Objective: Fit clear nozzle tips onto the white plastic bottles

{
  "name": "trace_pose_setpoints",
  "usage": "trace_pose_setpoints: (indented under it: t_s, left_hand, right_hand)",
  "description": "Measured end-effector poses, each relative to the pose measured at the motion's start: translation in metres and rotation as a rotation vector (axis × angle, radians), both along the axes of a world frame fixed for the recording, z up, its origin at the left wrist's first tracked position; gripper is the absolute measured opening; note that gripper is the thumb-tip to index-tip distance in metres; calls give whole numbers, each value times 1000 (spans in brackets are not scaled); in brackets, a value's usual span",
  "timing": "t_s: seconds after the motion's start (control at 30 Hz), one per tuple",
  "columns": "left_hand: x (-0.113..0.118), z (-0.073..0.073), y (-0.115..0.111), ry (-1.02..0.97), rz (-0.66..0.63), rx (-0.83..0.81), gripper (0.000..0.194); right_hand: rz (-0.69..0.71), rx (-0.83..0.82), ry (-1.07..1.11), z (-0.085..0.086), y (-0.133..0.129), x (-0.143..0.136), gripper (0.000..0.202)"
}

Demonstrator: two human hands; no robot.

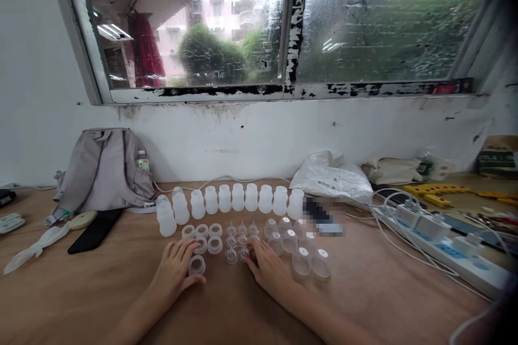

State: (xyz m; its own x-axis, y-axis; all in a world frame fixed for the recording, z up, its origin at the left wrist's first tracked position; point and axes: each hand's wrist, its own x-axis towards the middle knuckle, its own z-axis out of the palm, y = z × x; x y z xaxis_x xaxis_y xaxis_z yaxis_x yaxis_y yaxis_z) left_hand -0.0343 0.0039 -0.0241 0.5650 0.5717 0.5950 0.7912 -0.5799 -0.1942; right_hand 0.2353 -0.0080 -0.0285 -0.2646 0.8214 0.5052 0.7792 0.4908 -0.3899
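Far L, a grey backpack [103, 172] leans at the wall by the tabletop [384, 291] back edge, w/ a black flat case [96, 230] in front of it, toward the L edge. Row of 10 whitish bottles [225, 198] curves along the back edge, L of centre to just R of centre; the 2 leftmost look taller, w/ clear tops.

In front of the row's L part: 6 translucent rings [215, 245]. L hand [175, 266] rests around the nearest one, fingers spread and slightly bent, thumb out to the side; it's open, not clenched, fingertips at the rings.

Mid: 3 x 3 or so grid of small clear teats [231, 256], stems up. R hand [263, 264] comes in from the R, fingers curled, thumb and fingertips at the front R teat; can't tell if it's pinched or only touched.

R of the hand: approx. 8 clear domed caps [301, 264], a few overlapping in view. Behind them, a pixelated dark item [318, 210], and nr the back edge a whitish plastic bag [332, 178]. Twd the R edge: white power strip [453, 250] w/ plugs and cables, yellow part [439, 190] behind.
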Motion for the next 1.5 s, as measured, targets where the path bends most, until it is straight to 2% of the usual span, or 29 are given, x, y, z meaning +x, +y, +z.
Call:
trace_pose_setpoints:
  t_s: [0.17,0.3,0.4,0.5,0.6,0.67,0.73,0.83,0.93,1.03,1.17,1.27,1.33,1.4,1.5]
  left_hand:
    - [-7,7,15,67,-138,-73,75]
    - [-7,9,23,114,-212,-89,77]
    - [-5,11,23,141,-267,-86,75]
    - [-2,24,24,88,-258,-63,60]
    - [-1,54,34,-117,-45,25,38]
    - [-2,79,46,-206,179,116,40]
    - [-4,101,61,-185,387,148,48]
    - [-10,119,81,-101,576,8,50]
    - [-12,123,93,-49,626,-194,44]
    - [-6,124,93,-98,607,-187,40]
    - [13,136,72,-268,546,22,41]
    - [32,142,46,-449,418,111,44]
    - [45,138,25,-533,265,119,40]
    - [59,127,4,-550,91,16,36]
    - [81,103,-24,-470,-114,-277,37]
  right_hand:
    - [8,-25,19,2,0,1,14]
    - [49,-17,18,4,-2,3,21]
    - [56,-28,16,3,-1,4,23]
    - [51,-36,40,1,1,4,19]
    - [53,-37,73,1,1,4,17]
    - [60,-37,88,4,-1,4,17]
    - [71,-34,98,7,-3,4,17]
    - [82,-29,92,11,-7,6,19]
    - [73,-34,71,13,-10,8,19]
    - [64,-26,72,15,-12,10,19]
    - [68,20,103,17,-13,11,15]
    - [88,46,138,19,-14,11,13]
    - [101,41,176,23,-16,10,12]
    - [99,11,240,28,-20,9,13]
    - [46,-41,366,39,-25,9,22]
